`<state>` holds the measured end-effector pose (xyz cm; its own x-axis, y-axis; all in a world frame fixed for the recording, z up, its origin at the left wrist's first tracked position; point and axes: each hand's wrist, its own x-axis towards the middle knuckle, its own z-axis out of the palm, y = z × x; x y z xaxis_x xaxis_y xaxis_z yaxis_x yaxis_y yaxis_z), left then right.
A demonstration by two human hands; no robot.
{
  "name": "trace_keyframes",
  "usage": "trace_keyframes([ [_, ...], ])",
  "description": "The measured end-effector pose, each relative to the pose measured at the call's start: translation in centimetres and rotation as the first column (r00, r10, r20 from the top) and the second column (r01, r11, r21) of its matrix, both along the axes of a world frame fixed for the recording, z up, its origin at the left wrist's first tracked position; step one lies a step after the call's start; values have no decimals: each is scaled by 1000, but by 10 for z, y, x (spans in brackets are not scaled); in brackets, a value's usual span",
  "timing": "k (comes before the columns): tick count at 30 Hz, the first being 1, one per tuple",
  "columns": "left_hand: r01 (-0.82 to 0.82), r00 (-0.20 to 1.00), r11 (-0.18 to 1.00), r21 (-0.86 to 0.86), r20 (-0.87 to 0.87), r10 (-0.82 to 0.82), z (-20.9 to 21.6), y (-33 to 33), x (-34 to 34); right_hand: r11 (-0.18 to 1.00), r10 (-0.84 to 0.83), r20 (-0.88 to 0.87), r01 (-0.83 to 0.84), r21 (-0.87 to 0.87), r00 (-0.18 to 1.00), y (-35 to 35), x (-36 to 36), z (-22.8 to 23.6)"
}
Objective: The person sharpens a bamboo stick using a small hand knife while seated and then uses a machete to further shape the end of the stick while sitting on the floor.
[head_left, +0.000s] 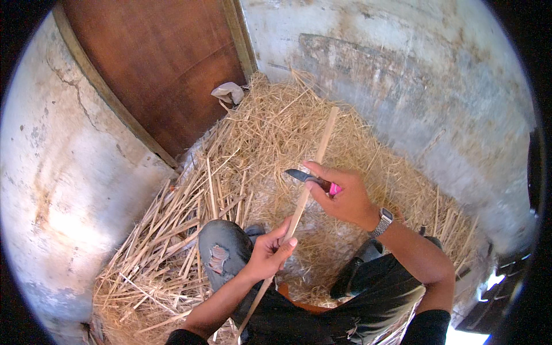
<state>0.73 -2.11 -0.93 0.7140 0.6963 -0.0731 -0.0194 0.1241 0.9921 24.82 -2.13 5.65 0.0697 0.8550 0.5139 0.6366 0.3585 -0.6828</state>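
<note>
My left hand (267,251) grips a long thin pale stick (318,154) near its lower part; the stick slants up and to the right over the straw. My right hand (343,196) holds a small knife with a pink handle (334,189). Its dark blade (299,175) points left and lies against the stick just above my left hand. A metal watch (382,221) sits on my right wrist. My knees, in torn grey jeans (221,253), lie below the hands.
A heap of dry straw and split cane strips (172,224) covers the ground in the corner. A brown wooden door (167,63) stands at the back left, with a crumpled grey rag (229,92) at its foot. Weathered plaster walls (437,92) close in both sides.
</note>
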Motion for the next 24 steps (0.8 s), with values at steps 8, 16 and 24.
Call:
trace_keyframes([
  [8, 140, 990, 990, 30, 6, -140, 1, -9, -1, 988, -151, -91, 151, -5, 984, 13, 14, 12],
  [16, 98, 993, 986, 134, -77, -88, -4, -10, -4, 907, -299, 5, 282, 313, 954, 31, 56, 12],
  [24, 133, 988, 991, -7, 76, -133, 3, -10, -5, 936, -295, 122, 261, 235, 948, 27, 67, 6],
])
